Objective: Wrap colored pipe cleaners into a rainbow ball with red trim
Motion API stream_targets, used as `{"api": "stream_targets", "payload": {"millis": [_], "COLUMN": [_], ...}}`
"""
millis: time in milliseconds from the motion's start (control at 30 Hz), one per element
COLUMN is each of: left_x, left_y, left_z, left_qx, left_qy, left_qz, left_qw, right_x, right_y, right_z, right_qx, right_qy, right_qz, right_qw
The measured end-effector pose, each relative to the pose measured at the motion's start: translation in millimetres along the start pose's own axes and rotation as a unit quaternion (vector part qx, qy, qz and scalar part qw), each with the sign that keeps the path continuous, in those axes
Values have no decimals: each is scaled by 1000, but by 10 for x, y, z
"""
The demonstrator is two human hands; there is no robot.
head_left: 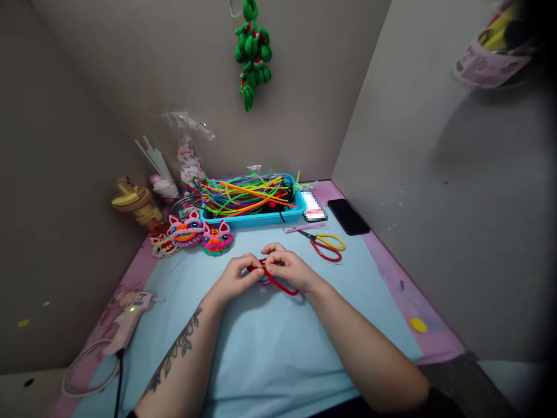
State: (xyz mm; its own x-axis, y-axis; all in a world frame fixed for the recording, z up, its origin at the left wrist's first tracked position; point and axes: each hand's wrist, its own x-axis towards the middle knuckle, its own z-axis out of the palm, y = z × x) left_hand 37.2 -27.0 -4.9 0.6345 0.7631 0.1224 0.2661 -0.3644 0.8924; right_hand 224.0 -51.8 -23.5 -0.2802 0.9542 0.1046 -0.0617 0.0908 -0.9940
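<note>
Both my hands meet above the light-blue cloth, fingers closed around one small piece of work. My left hand point(241, 274) pinches a small multicoloured pipe-cleaner piece point(263, 281), mostly covered by the fingers. In the pinch of my right hand point(287, 266) is a red pipe cleaner point(285, 287), whose loose end curves down to the right under the palm. Where the red pipe cleaner joins the small piece is hidden by my fingertips. Finished pipe-cleaner lion heads point(217, 238) lie just beyond my left hand. Scissors point(326, 244) with one yellow and one red handle rest beyond my right hand.
A blue tray point(252, 219) heaped with coloured pipe cleaners stands at the back. Right of it lies a black phone point(348, 216). A pink glue gun point(133, 325) with its cable sits at the left edge, and a lidded cup point(141, 206) stands back left.
</note>
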Motion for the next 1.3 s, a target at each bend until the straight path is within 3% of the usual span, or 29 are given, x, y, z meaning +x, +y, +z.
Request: {"api": "stream_targets", "payload": {"millis": [233, 400, 567, 767, 933, 1067, 1167, 1300], "left_x": [-22, -17, -8, -19, 3, 15, 11, 8], "left_y": [20, 19, 21, -19, -5, -16, -59, -97], "left_z": [-47, -41, 5, -2, -4, 35, 74, 113], "left_qx": [-23, -28, -29, -94, -18, 61, 106, 134], "left_qy": [-24, -21, -20, -7, 84, 181, 197, 178], "left_qz": [-1, -41, -59, -59, -43, -19, 4, 27], "left_qw": [999, 999, 998, 994, 995, 981, 975, 974], "right_x": [-18, -9, -7, -12, 12, -13, -36, -43], "right_y": [-6, 3, -6, 26, 30, -21, -29, -29], "right_z": [64, 46, 49, 109, 8, -10, 66, 148], "right_qx": [73, 62, 26, 87, -86, -242, -320, -337], "right_qy": [-5, -4, 1, 9, 78, 171, 197, 211], "right_qz": [17, 35, 9, 12, -59, -168, -198, -190], "right_qw": [997, 997, 1000, 996, 991, 940, 905, 898]}}
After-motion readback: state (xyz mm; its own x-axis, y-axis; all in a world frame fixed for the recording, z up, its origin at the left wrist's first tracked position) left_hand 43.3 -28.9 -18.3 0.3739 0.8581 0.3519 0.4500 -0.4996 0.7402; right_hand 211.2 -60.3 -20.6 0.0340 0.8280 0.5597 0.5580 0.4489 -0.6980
